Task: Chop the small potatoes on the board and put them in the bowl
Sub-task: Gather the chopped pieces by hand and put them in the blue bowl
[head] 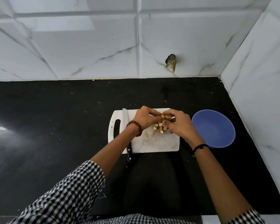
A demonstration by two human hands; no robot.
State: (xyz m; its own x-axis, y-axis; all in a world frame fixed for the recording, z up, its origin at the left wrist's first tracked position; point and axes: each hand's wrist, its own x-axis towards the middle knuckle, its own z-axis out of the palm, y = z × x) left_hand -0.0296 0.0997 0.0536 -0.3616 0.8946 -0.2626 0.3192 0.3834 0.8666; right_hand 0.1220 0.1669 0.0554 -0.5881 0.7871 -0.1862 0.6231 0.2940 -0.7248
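The potato pieces [160, 128] lie in a small heap on the far half of the white cutting board [152, 145], directly between the two hands. They are cut in small cubes, pale inside and brown on the skin side. A few more pieces are raised a little above the heap, and there the fingers of both hands meet. The left hand [144, 119] comes from the left side of the heap. Its fingers [153, 112] are curled and narrow, and their tips pinch the upper pieces. The right hand [181, 125] comes from the right side. Its fingers [170, 112] are also curled and close on the same upper pieces, while its lower fingers reach down to the right edge of the heap. How many pieces each hand holds I cannot tell, because the fingers cover them.

The knife [124, 118] lies to the left of the left fingers, apart from them, along the left part of the board beside the handle slot. Its black handle sticks out over the near edge of the board. The blue bowl [200, 126] stands to the right of the right fingers, near the board but not touching it, on the black surface [55, 118]. A bracelet of brown beads [137, 128] is on the left wrist and a black cord [200, 147] is on the right wrist. The left arm wears a checked sleeve [68, 191]. Beyond the fingers rises a wall of white marbled tiles [87, 49].
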